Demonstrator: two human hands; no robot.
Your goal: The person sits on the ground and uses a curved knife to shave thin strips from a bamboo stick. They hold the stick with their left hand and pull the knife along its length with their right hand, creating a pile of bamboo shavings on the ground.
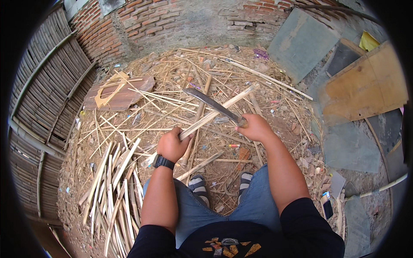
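In front of my knees, my left hand [171, 144] is closed round the near end of a pale split bamboo strip [239, 97], which slants up and away to the right. My right hand [256, 128] grips the handle of a machete [207, 99]. The dark blade points up and left and crosses over the strip near its middle; whether they touch, I cannot tell. Beneath the strip, a round bamboo pole [204, 97] rests among the litter. Beside my left forearm lies a loose heap of split bamboo strips [112, 195].
A brown board [144, 84] lies at the far left, near a bamboo slat wall [45, 81]. Behind stands a brick wall [180, 26]. Grey sheets [303, 43] and a stained wooden panel [365, 88] lean at the right. A phone [327, 208] lies low on that side.
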